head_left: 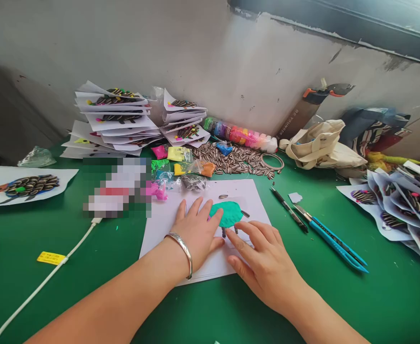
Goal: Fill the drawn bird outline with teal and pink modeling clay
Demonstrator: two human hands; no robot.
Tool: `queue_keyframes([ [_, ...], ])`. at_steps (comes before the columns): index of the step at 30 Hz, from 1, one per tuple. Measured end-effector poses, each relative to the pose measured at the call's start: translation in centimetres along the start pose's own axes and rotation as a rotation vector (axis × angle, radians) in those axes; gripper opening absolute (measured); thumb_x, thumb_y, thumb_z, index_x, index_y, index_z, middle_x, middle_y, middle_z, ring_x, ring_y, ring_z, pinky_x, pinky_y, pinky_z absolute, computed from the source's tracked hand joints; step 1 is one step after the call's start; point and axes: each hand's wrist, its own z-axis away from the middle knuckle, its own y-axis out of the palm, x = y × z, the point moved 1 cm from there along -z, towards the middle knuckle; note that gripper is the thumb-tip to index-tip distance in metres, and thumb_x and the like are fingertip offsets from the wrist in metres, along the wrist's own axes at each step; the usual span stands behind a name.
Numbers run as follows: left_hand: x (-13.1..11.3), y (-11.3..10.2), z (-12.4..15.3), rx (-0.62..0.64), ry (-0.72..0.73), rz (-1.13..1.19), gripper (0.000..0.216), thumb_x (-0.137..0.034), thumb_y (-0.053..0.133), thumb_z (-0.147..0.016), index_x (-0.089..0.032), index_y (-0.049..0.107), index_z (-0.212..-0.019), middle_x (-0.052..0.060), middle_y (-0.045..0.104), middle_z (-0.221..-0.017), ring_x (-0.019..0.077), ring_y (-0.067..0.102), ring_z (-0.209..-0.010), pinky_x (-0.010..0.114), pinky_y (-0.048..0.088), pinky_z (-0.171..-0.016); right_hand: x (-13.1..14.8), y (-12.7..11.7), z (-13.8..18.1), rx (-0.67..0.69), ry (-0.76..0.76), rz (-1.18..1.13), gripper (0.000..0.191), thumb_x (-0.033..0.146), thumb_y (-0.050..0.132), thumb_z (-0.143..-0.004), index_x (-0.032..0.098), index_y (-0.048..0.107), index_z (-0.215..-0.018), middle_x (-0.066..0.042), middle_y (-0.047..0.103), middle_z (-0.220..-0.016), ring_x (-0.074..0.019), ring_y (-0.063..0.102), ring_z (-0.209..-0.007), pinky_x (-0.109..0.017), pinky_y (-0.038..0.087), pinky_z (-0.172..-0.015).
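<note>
A white sheet of paper (pixel 242 193) lies on the green table (pixel 210 306) in front of me. On it sits a flattened green clay oval (pixel 227 213) with a few sunflower seeds beside it. My left hand (pixel 195 231), a silver bangle on its wrist, lies flat on the sheet with fingers spread, fingertips at the clay's left edge. My right hand (pixel 262 260) rests on the paper just below the clay, fingers stretched out toward the seeds under it. Neither hand holds anything.
A pile of sunflower seeds (pixel 234 160) and small clay bags (pixel 176 165) lie behind the sheet. Stacks of finished seed pictures (pixel 116 119) stand at the back left, more (pixel 406 205) at the right. A black pen (pixel 288 209), blue scissors (pixel 333 239), a white cable (pixel 52 274) and a cloth bag (pixel 320 143) lie around.
</note>
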Motion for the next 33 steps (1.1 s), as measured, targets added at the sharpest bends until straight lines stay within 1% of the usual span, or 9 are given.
queue_keyframes([
  [3,0.02,0.02,0.0,-0.008,0.004,0.001,0.055,-0.05,0.046,-0.089,-0.023,0.042,-0.137,0.012,0.037,-0.146,0.037,0.025,-0.135,0.064,0.02,-0.104,0.01,0.25,0.0,0.022,-0.009,-0.004,0.034,0.032,0.049,-0.091,0.021,0.059,-0.122,-0.011,0.059,-0.117,-0.0286,0.048,-0.105,-0.046,0.038,-0.088],
  [7,0.08,0.02,-0.02,-0.002,0.003,0.002,0.056,-0.052,0.045,-0.089,-0.024,0.042,-0.137,0.012,0.037,-0.147,0.0368,0.025,-0.135,0.065,0.02,-0.104,-0.13,0.59,-0.01,0.089,0.004,0.0,0.036,0.035,0.047,-0.092,0.021,0.059,-0.123,-0.011,0.058,-0.118,-0.0293,0.047,-0.106,-0.048,0.036,-0.09],
  [9,0.09,0.01,-0.04,0.001,-0.001,0.001,0.056,-0.052,0.047,-0.088,-0.023,0.042,-0.137,0.012,0.036,-0.147,0.0368,0.025,-0.135,0.065,0.02,-0.104,-0.25,0.61,-0.05,0.099,0.01,-0.004,0.036,0.036,0.046,-0.092,0.022,0.058,-0.124,-0.01,0.058,-0.118,-0.0292,0.047,-0.107,-0.048,0.036,-0.091],
  [14,-0.01,-0.04,-0.05,-0.001,-0.003,0.007,0.055,-0.048,0.049,-0.088,-0.024,0.042,-0.137,0.012,0.036,-0.147,0.0365,0.024,-0.136,0.064,0.019,-0.105,-0.56,0.49,-0.15,0.056,0.04,0.004,0.038,0.035,0.048,-0.091,0.024,0.056,-0.127,-0.011,0.055,-0.12,-0.0288,0.046,-0.109,-0.047,0.037,-0.091],
  [19,-0.09,-0.23,-0.1,0.014,-0.007,0.012,0.056,-0.048,0.05,-0.088,-0.024,0.041,-0.138,0.012,0.035,-0.147,0.0368,0.023,-0.136,0.064,0.018,-0.105,-0.42,0.7,-0.26,0.087,0.034,0.041,0.038,0.037,0.049,-0.09,0.023,0.057,-0.124,-0.012,0.055,-0.122,-0.0298,0.045,-0.11,-0.047,0.037,-0.091],
  [22,-0.07,-0.26,-0.12,0.024,-0.009,0.021,0.055,-0.047,0.05,-0.088,-0.025,0.041,-0.138,0.012,0.035,-0.147,0.0364,0.022,-0.137,0.064,0.017,-0.105,-0.32,0.78,-0.34,0.067,0.049,0.062,0.038,0.037,0.049,-0.09,0.025,0.056,-0.125,-0.012,0.053,-0.124,-0.0299,0.045,-0.111,-0.048,0.038,-0.09],
  [28,-0.01,-0.19,-0.12,0.02,-0.007,0.032,0.055,-0.047,0.05,-0.088,-0.024,0.042,-0.137,0.013,0.035,-0.147,0.0367,0.021,-0.137,0.064,0.016,-0.105,-0.39,0.72,-0.39,0.093,0.063,0.041,0.037,0.039,0.047,-0.091,0.026,0.057,-0.124,-0.011,0.053,-0.124,-0.0301,0.045,-0.111,-0.048,0.037,-0.09],
  [33,0.06,-0.15,-0.05,0.014,0.001,0.025,0.055,-0.046,0.05,-0.088,-0.024,0.041,-0.137,0.013,0.035,-0.147,0.0368,0.022,-0.137,0.064,0.017,-0.105,-0.32,0.03,0.06,0.036,0.061,0.014,0.037,0.039,0.048,-0.091,0.027,0.057,-0.125,-0.011,0.054,-0.122,-0.0293,0.045,-0.109,-0.047,0.036,-0.09],
])
